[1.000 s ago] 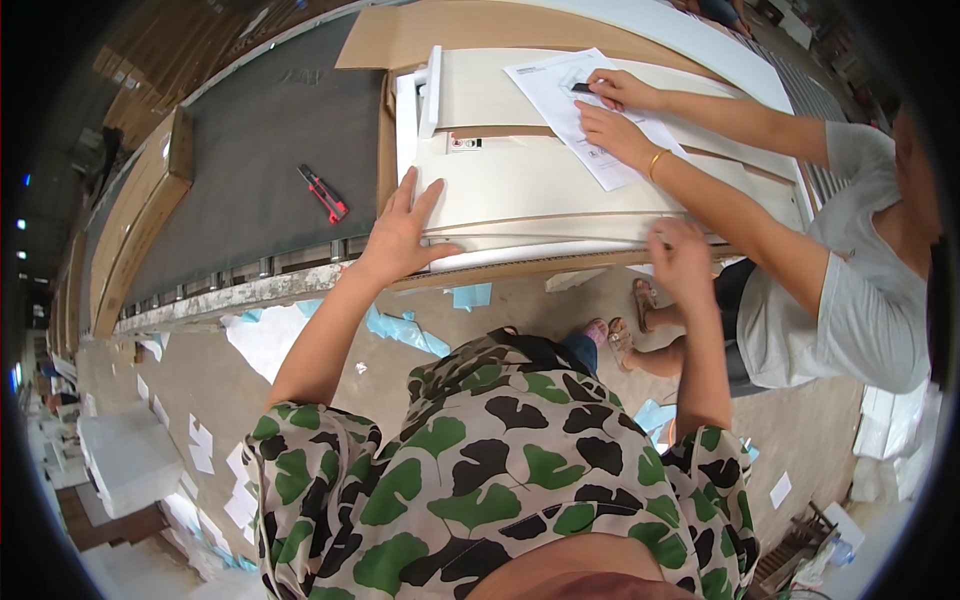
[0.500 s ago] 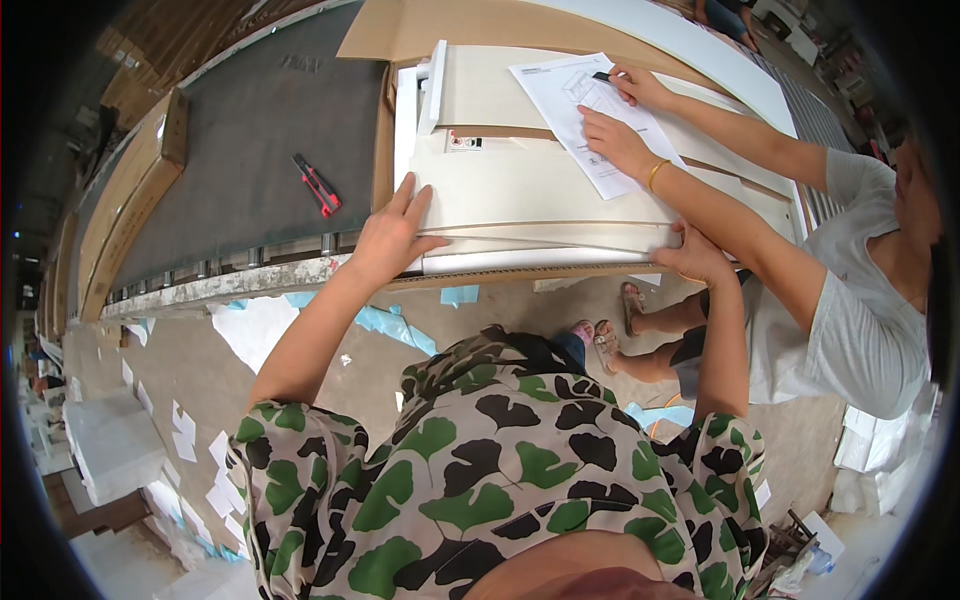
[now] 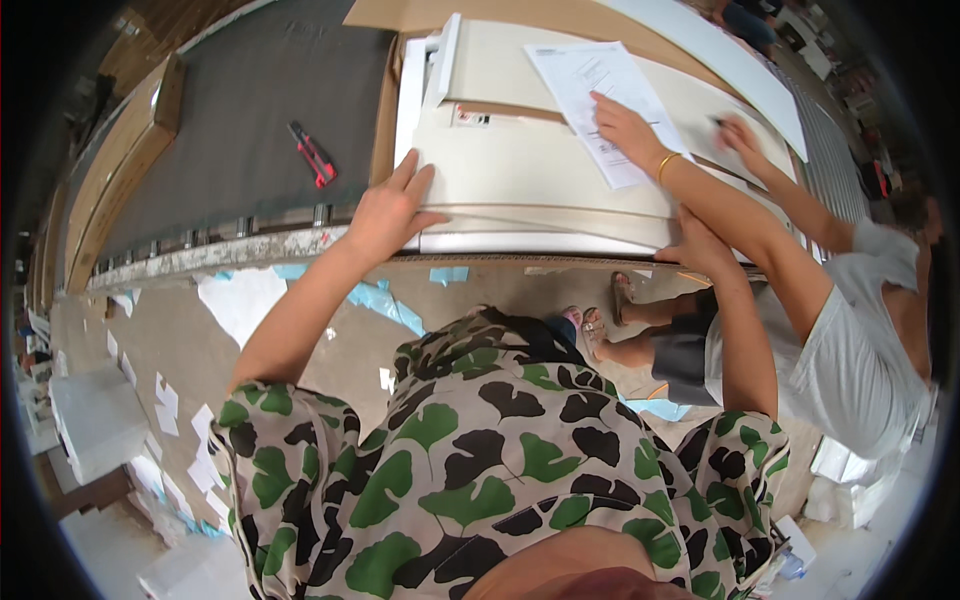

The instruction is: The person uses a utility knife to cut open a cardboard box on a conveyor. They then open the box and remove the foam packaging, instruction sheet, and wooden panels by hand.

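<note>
Long white panels lie stacked in an open cardboard box [image 3: 384, 120]. My left hand [image 3: 392, 210] grips the left end of the nearest white panel [image 3: 550, 190], fingers over its top and thumb along the front edge. Toward the right end of that edge, my right hand [image 3: 705, 245] is closed on the same panel; the other person's forearm partly covers it. A printed instruction sheet [image 3: 625, 150] lies on the panels. The co-worker's hand [image 3: 628, 130] points at the sheet, while their other hand [image 3: 738, 140], blurred, holds a dark pen.
A red and black utility knife [image 3: 313, 155] lies on the dark conveyor belt [image 3: 250, 90] left of the box. Beyond it stands a long closed carton [image 3: 125, 175]. The co-worker [image 3: 850, 340] stands close on my right. Paper scraps and blue film [image 3: 385, 308] litter the floor.
The co-worker's pen hand has left the sheet and moved right. Their pointing hand stays on the sheet. My hands keep their places on the panel as the view shifts slightly.
</note>
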`<action>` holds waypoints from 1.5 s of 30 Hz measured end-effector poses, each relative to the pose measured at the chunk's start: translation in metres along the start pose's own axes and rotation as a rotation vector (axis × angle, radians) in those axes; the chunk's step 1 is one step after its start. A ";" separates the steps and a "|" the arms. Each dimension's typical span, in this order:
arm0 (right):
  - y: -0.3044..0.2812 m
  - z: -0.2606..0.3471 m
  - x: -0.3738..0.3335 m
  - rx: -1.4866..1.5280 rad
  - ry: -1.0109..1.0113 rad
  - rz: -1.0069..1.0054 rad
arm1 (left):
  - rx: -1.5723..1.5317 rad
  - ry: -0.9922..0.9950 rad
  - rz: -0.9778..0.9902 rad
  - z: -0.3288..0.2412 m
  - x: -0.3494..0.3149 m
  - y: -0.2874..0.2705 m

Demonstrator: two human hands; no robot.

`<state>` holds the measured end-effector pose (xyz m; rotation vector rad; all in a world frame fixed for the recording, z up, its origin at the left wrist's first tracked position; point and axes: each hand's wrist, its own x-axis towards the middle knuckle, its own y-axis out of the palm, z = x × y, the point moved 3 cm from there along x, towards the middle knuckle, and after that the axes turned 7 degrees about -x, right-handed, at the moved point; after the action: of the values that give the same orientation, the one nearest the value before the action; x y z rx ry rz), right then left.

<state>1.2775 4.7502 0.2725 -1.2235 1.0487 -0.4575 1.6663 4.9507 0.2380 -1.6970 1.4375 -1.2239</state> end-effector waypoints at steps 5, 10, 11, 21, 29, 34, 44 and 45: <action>-0.009 0.010 -0.012 -0.004 -0.049 -0.147 | 0.065 0.190 -0.013 -0.003 0.010 0.002; 0.006 -0.038 -0.003 -0.049 -0.014 -0.219 | 0.016 0.189 0.009 -0.008 0.014 0.004; 0.005 -0.042 -0.003 -0.061 -0.010 -0.240 | -0.012 0.159 0.009 -0.009 0.016 0.005; 0.019 -0.045 0.003 -0.024 -0.064 -0.348 | 0.012 0.069 0.071 -0.011 0.014 0.001; 0.041 -0.064 -0.001 0.268 0.110 -0.303 | 0.005 0.082 -0.126 0.004 0.042 0.021; 0.036 -0.073 -0.008 0.261 0.204 -0.145 | 0.116 0.128 -0.038 -0.012 0.055 0.034; 0.038 -0.062 -0.002 0.116 0.212 -0.051 | 0.103 0.115 -0.041 -0.008 0.072 0.028; 0.042 -0.066 -0.002 0.123 0.222 -0.059 | 0.095 0.098 -0.055 -0.011 0.074 0.030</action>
<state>1.2110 4.7302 0.2368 -1.1144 1.1562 -0.7063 1.6432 4.8731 0.2362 -1.6430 1.3741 -1.4002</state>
